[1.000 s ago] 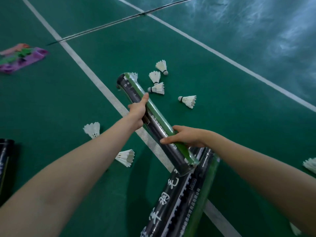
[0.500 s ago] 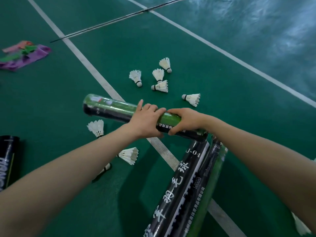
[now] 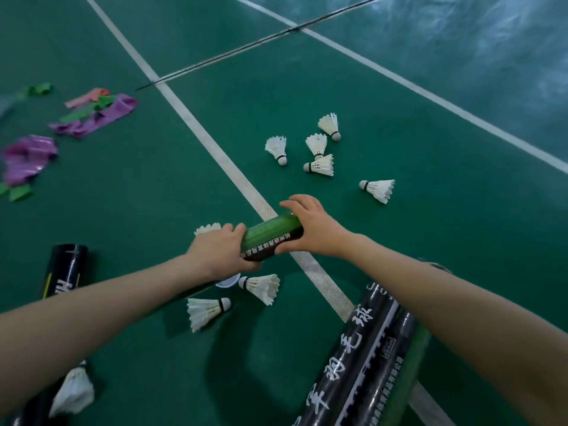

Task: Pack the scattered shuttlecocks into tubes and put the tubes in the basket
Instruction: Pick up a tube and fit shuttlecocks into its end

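1. Head view: green court floor (image 3: pixel 430 272) w/ white lines (image 3: pixel 196 130) running across it.
2. 2 long tubes (image 3: pixel 353 364) lie side by side bottom R, black w/ white print, a green strip on the outer 1; R forearm passes over them.
3. Held tube (image 3: pixel 272 239), green + black w/ white print, sits above the white line. L hand (image 3: pixel 218 250) wraps its L end, R hand (image 3: pixel 313 229) wraps its R end, both gripping.
4. Black tube (image 3: pixel 66 269) far L, partly behind L forearm.
5. Purple, green + pink wrappers (image 3: pixel 95 115) strewn upper L.
6. Shuttlecocks: 5 (image 3: pixel 321 166) clustered beyond the hands, R of the line; 2 (image 3: pixel 261 287) near L wrist; 1 (image 3: pixel 209 229) half hidden behind L hand; 1 (image 3: pixel 73 392) bottom L, blurred.
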Tool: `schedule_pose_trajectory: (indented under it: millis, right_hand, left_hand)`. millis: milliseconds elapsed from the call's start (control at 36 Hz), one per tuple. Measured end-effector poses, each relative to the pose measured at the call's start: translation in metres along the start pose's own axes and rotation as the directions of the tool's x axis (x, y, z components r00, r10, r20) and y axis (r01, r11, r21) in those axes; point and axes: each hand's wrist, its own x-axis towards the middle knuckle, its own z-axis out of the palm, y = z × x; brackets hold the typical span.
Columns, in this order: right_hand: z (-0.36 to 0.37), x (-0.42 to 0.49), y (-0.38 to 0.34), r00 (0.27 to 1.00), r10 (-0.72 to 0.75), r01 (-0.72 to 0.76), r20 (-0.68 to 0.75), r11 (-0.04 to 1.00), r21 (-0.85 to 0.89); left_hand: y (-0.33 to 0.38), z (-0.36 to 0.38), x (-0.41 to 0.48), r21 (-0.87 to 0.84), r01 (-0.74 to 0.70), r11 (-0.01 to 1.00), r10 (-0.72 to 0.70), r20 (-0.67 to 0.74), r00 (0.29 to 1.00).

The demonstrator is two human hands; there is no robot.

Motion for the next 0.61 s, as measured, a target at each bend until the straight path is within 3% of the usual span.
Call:
schedule_pose_trajectory:
  millis: [167,250,306,472,611]
  right_hand:
    - [0.038,0.016,-0.018,0.999,0.028,-0.02,-0.034,0.977,0.212]
    - [0.061,0.033,-0.026,0.985,0.137,-0.158,0.101,0.955,0.25]
    - [0.078,0.043,-0.032,0.974,0.137,-0.166,0.181,0.974,0.157]
    - [0.127,0.07,-0.059,0.91,0.05,0.001,0.411,0.992,-0.124]
    - [0.149,0.081,-0.065,0.914,0.049,0.135,0.404,0.9,-0.415]
  left_hand:
    - [-0.037,0.046,-0.044,-0.198,0.202,0.959,-0.193,0.064,0.979]
    - [-0.058,0.065,-0.065,-0.287,0.306,0.908,-0.288,0.105,0.952]
    - [-0.072,0.074,-0.076,-0.319,0.368,0.873,-0.343,0.133,0.93]
    - [-0.093,0.088,-0.092,-0.362,0.43,0.827,-0.391,0.18,0.903]
    - [-0.095,0.09,-0.091,-0.421,0.427,0.8,-0.391,0.173,0.904]
